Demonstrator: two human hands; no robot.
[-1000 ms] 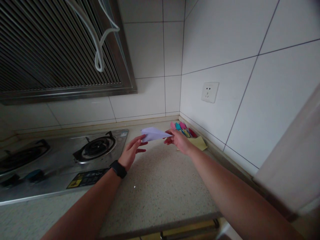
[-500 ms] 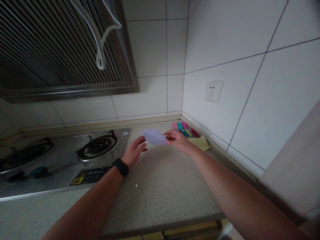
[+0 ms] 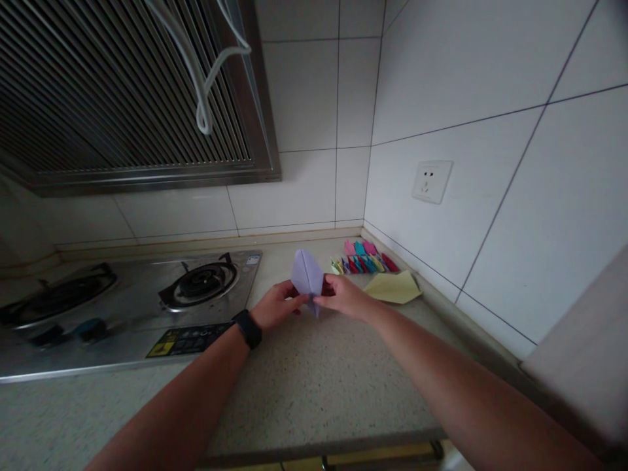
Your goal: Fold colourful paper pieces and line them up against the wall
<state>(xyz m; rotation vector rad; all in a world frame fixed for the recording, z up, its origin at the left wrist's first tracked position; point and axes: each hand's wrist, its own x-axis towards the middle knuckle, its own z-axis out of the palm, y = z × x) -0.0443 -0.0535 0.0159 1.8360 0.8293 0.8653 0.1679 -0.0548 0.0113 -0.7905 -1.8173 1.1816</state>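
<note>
Between my two hands is a folded sheet of lavender paper point(image 3: 307, 271), its pointed end away from me and a crease down its middle. My left hand point(image 3: 279, 305), with a black watch on the wrist, pinches its left lower edge. On the opposite side my right hand point(image 3: 345, 296) grips the paper, thumb near the other thumb. A narrow tip of the paper sticks out below the thumbs. Just right of my right hand lies a yellow folded paper point(image 3: 394, 288). Behind it sit several small colourful folded paper pieces point(image 3: 366, 263) in rows.
A gas stove point(image 3: 201, 281) with black burners takes up the left of the speckled countertop point(image 3: 324, 386). Above it hangs a range hood point(image 3: 147, 98) with a dangling white cable point(image 3: 202, 98). A socket point(image 3: 432, 182) is on the right tiled wall.
My left hand has closed on the lavender paper. The paper has turned from lying sideways to pointing away from me, and both hands have come together. The view has shifted slightly left.
</note>
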